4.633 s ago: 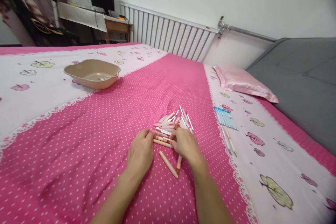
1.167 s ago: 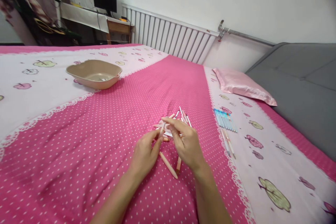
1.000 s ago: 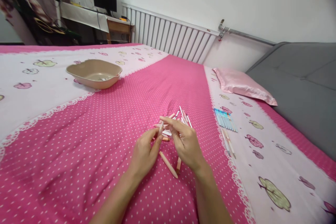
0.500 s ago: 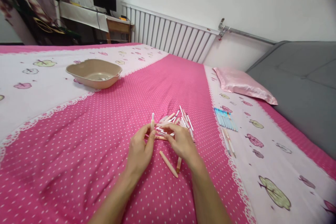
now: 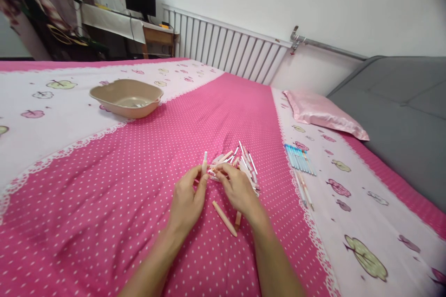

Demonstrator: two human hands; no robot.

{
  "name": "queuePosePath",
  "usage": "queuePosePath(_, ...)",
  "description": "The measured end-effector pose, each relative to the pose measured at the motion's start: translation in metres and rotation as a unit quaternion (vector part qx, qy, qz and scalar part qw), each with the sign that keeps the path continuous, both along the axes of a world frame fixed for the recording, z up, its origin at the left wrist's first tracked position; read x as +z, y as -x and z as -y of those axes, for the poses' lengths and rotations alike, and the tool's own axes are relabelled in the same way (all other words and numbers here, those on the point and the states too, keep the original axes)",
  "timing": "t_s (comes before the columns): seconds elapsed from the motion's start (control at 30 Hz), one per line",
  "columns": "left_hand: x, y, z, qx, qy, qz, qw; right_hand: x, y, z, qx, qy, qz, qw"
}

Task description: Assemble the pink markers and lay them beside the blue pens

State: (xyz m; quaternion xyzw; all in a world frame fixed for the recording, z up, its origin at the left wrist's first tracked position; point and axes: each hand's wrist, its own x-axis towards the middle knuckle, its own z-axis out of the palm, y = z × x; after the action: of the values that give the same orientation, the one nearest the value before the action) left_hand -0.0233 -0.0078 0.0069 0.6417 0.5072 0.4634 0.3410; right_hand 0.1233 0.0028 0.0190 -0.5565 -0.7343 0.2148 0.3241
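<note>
My left hand (image 5: 190, 195) is closed, pinching a pale pen part (image 5: 204, 163) with a white tip that points upward. Close beside it, my right hand (image 5: 239, 188) has its thumb and fingers drawn together at the near edge of a loose pile of pen parts (image 5: 246, 160). What sits between those right fingertips is too small and partly hidden to name. White, pink and peach tubes and thin refills make up the pile. A peach pen barrel (image 5: 225, 219) lies below the hands, and an orange-brown piece (image 5: 238, 220) shows beside the right wrist.
A row of blue pens (image 5: 300, 158) lies to the right, with a few pale pens (image 5: 305, 191) just below it. The beige plastic basin (image 5: 128, 109) stands at the left on the bedspread. A pink pillow (image 5: 324, 113) rests near the grey headboard (image 5: 393, 97).
My right fingers have shifted slightly left and drawn together, closer to the left fingertips. The left hand still holds the pale pen part upright.
</note>
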Motion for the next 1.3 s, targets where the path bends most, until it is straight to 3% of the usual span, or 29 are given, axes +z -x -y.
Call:
queuePosePath(0.17, -0.002, -0.001, -0.001, -0.007, -0.04, -0.059, 0.997, 0.01, -0.016, -0.002, -0.02, 0.007, -0.161, 0.987)
queuePosePath(0.37, -0.008, -0.002, -0.002, 0.003, -0.104, -0.132, 0.986, 0.023, -0.031, 0.006, -0.024, 0.054, -0.352, 0.934)
queuePosePath(0.77, -0.009, -0.003, -0.001, -0.023, -0.144, -0.186, 0.972, 0.028, -0.032, 0.011, -0.056, 0.021, -0.353, 0.934)
queuePosePath(1.3, -0.007, -0.007, 0.001, -0.076, -0.123, -0.156, 0.977, 0.025, -0.027, 0.012, 0.009, 0.074, -0.355, 0.932)
